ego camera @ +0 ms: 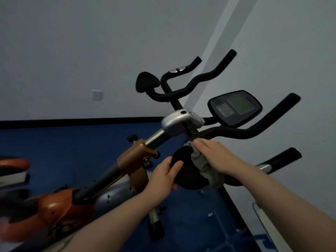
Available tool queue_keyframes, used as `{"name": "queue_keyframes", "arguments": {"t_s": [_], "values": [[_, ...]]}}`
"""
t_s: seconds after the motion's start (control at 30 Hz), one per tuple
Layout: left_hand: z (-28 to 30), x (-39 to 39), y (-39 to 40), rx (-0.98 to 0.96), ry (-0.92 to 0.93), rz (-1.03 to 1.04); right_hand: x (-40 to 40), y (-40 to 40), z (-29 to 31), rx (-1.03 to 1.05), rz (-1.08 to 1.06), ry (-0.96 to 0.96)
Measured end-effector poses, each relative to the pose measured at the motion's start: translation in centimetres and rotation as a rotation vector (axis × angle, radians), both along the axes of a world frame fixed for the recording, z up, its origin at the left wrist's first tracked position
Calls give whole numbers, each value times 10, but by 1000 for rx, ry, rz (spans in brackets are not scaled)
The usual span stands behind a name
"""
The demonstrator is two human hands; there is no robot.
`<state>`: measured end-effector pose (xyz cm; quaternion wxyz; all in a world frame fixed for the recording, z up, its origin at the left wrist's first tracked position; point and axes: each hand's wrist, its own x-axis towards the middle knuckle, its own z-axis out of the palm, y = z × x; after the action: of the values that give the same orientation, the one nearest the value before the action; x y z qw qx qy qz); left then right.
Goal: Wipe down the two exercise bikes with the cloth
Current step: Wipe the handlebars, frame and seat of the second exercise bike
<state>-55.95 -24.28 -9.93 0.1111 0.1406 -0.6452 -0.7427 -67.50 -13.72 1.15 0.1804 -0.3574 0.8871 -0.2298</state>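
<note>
Our left hand (164, 174) grips the black pad (189, 171) while our flat right hand (214, 157) presses the grey cloth (201, 166), which could slip off toward five o'clock.

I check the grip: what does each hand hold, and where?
Left hand grips the black pad's left edge; right hand presses the grey cloth onto it.

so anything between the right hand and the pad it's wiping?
Only the cloth itself. The right hand presses it flat onto the black elbow pad, while the left hand holds the pad's near edge. Nothing else intervenes.
</note>
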Motion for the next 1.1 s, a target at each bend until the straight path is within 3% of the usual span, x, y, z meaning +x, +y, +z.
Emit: {"name": "queue_keyframes", "arguments": {"t_s": [0.1, 0.17, 0.3, 0.37, 0.5, 0.57, 0.7, 0.93, 1.1], "values": [[-1, 0, 5, -18, -5, 19, 8, -32, -4, 194, 151, 234], [-1, 0, 5, -46, -17, 27, 16, -45, -8, 207, 212, 319], [-1, 2, -3, -98, 4, -40, 4, -18, -12, 20, 134, 86], [-2, 2, -4, -103, 4, -53, 1, -11, -12, -2, 95, 58], [-5, 1, 0, -119, 5, -27, 12, -35, -15, 124, 78, 362], [-4, 2, 0, -119, 13, -27, 18, -34, -21, 81, 48, 437], [-2, 3, -6, -111, 16, -64, 18, -2, -26, -17, 3, 250], [-2, 2, -4, -100, -11, -54, 20, -23, -26, 48, -228, 302], [-1, 2, -8, -95, -19, -97, 40, 10, -33, -8, -348, 157]]}}
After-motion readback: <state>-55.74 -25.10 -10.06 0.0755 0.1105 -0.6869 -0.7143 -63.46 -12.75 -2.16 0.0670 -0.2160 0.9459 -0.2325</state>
